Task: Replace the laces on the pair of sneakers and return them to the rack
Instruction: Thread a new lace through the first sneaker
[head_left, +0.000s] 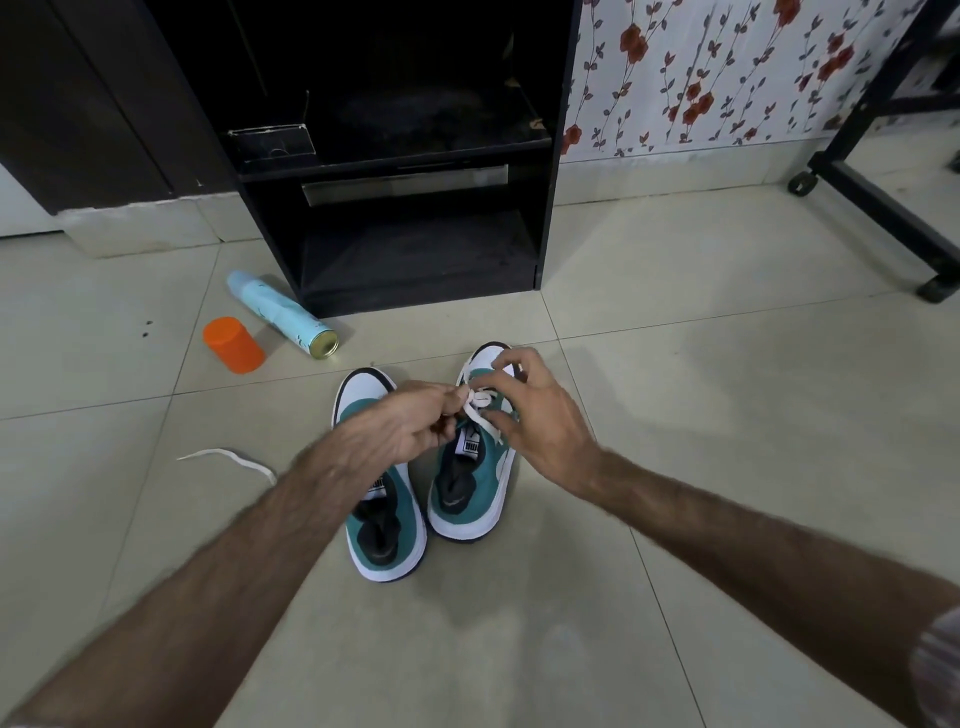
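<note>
Lying loose on the floor at left was a spare lace (228, 457). The left shoe (382, 488) looked unlaced; the left hand (410, 423) pinched the lace (480, 402) on the right shoe (475, 467), the right hand (540, 415) half-curled beside it. The rack (415, 208) waited behind.

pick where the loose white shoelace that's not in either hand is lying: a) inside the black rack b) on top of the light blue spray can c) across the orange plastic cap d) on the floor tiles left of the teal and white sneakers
d: the loose white shoelace lies flat on the floor tiles, left of the teal and white sneakers, apart from them.
</note>
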